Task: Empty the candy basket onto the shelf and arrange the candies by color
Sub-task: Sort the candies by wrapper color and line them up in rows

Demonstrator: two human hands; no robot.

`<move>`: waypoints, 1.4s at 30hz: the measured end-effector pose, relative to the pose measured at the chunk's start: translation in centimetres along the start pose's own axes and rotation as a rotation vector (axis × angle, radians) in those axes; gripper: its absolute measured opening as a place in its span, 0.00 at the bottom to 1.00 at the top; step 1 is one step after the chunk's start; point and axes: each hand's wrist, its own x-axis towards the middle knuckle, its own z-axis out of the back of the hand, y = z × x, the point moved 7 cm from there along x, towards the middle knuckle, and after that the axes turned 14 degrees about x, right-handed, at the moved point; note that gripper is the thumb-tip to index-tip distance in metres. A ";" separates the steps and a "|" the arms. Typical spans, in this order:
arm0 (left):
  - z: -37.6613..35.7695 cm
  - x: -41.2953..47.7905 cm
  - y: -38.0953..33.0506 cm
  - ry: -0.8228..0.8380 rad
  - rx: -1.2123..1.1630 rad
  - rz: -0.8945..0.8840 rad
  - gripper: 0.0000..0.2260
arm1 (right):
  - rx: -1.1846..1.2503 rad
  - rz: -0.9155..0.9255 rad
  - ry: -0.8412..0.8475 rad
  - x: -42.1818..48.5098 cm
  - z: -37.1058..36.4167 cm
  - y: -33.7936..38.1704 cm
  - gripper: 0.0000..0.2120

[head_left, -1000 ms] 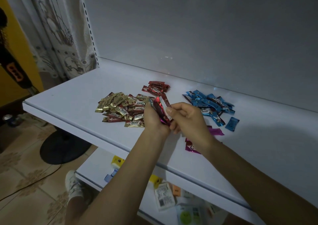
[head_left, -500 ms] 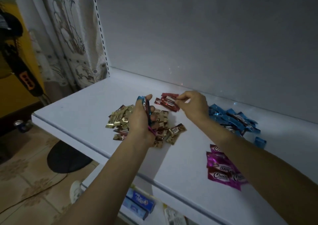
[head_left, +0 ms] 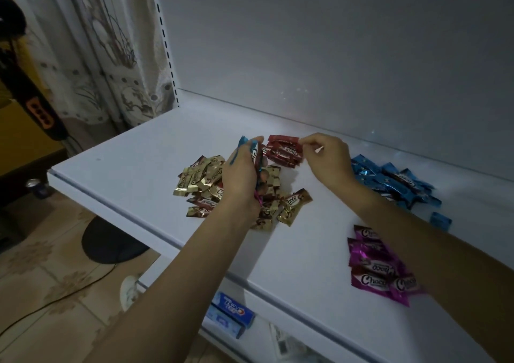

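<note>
The left hand (head_left: 241,180) grips a mixed handful of candies (head_left: 247,143) held upright over the shelf (head_left: 133,157), blue and pink wrapper ends poking out above and below the fist; it seems to serve as a holding stock, so that the other hand can draw off one colour at a time. The right hand (head_left: 326,158) reaches to the back, thumb and forefinger pinched on the end of the top red candy (head_left: 283,139), which lies on the red pile (head_left: 283,154), probably laying it flat with its own kind. Just beneath the left hand spreads the gold pile (head_left: 207,180), the largest and loosest, with a few brown-red wrappers mixed in that look unsorted. To the right, well apart from the red, lies the blue pile (head_left: 389,184), with one stray blue candy (head_left: 440,220) just off its near edge. The pink pile (head_left: 381,268) sits near the front edge, partly under the right forearm. Each colour has its own patch with bare shelf between, which keeps the groups from merging. The basket is not in view. A toothpaste box (head_left: 232,311) lies on the lower shelf.
</note>
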 end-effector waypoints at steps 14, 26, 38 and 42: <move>-10.6 -8.1 5.7 0.351 -0.021 0.198 0.08 | 0.481 -0.279 -0.021 -12.7 10.4 3.1 0.05; -12.2 -8.1 6.5 0.336 -0.137 0.322 0.07 | 0.214 -0.513 -0.300 -10.0 16.9 -6.1 0.04; -16.2 -5.9 4.7 0.504 -0.088 0.182 0.12 | 0.440 -0.329 0.011 -8.6 12.0 0.6 0.09; -16.3 -4.5 4.5 0.529 0.162 0.030 0.16 | 0.493 -0.394 -0.095 -7.9 13.1 -0.6 0.03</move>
